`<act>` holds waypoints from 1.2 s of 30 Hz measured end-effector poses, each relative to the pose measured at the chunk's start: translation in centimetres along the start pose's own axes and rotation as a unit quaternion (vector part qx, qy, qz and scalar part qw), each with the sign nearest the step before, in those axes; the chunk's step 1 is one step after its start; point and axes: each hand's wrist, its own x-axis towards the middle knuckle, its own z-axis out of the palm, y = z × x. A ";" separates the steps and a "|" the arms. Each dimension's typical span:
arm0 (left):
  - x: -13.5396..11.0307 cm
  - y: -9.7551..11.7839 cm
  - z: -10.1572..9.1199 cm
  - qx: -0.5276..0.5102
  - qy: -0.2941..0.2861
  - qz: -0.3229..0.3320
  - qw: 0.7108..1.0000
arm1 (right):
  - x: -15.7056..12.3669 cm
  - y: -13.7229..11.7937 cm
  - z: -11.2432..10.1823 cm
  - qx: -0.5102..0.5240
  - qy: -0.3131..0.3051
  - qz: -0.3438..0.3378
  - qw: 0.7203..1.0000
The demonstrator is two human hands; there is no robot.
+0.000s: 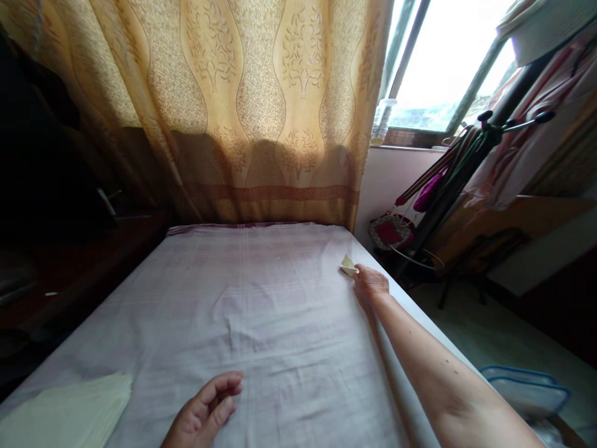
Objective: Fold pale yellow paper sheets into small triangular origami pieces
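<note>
My right hand [372, 281] reaches out to the right side of the cloth-covered surface. Its fingertips pinch the edge of a small folded piece of pale yellowish paper [347, 266], which has a pointed top. Close to the front edge of the view, my left hand [208, 407] hovers over or rests on the cloth [280, 323]; I cannot tell which. Its fingers are loosely curled, with a gap between thumb and fingers, and nothing shows in them. To its left lies a stack of pale thin sheets [69, 410], partly cut off by the frame.
A patterned gold curtain [261, 112] hangs behind the far edge. On the right stand a dark coat rack [466, 162] with bags and clothes, and clear containers with blue rims [527, 389] lower down. Dark furniture [69, 267] borders the left side.
</note>
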 end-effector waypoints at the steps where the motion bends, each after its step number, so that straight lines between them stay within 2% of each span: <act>1: -0.1 0.3 0.1 -0.001 -0.002 0.001 1.000 | -0.3 0.0 -0.1 0.006 0.003 0.005 1.000; 4: -0.5 1.5 0.7 -0.007 0.002 0.009 1.000 | -2.1 -0.3 -0.3 0.026 0.016 0.015 0.999; 7: -0.8 2.2 1.2 -0.002 -0.006 0.027 1.000 | -5.6 -1.5 0.1 0.057 0.028 -0.014 0.998; 10: -0.9 2.1 1.3 0.023 -0.015 0.052 0.998 | -10.7 -3.5 0.9 0.097 0.022 -0.085 0.991; 12: -0.8 1.8 1.3 0.075 -0.024 0.092 0.993 | -14.2 -4.8 1.3 0.121 0.012 -0.132 0.984; 15: -0.7 1.6 1.7 0.119 -0.017 0.115 0.986 | -18.8 -6.1 1.6 0.162 0.031 -0.230 0.959; 18: -1.1 2.0 2.1 0.188 -0.008 0.142 0.972 | -21.7 -6.3 1.6 0.148 0.055 -0.294 0.943; 21: -2.6 3.3 1.8 0.286 0.012 0.168 0.943 | -23.0 -5.6 1.7 0.138 0.058 -0.321 0.935; 24: -5.2 5.3 -0.1 0.393 0.048 0.178 0.901 | -23.5 -4.6 2.2 0.144 0.074 -0.322 0.933; 29: -9.8 8.1 -5.7 0.545 0.186 0.129 0.807 | -23.8 -3.7 3.3 0.168 0.112 -0.324 0.924; 32: -11.8 8.5 -8.8 0.602 0.250 0.068 0.755 | -23.8 -3.8 3.4 0.161 0.122 -0.324 0.924; 36: -13.0 7.6 -10.8 0.647 0.261 -0.007 0.717 | -23.7 -3.8 3.4 0.151 0.130 -0.328 0.924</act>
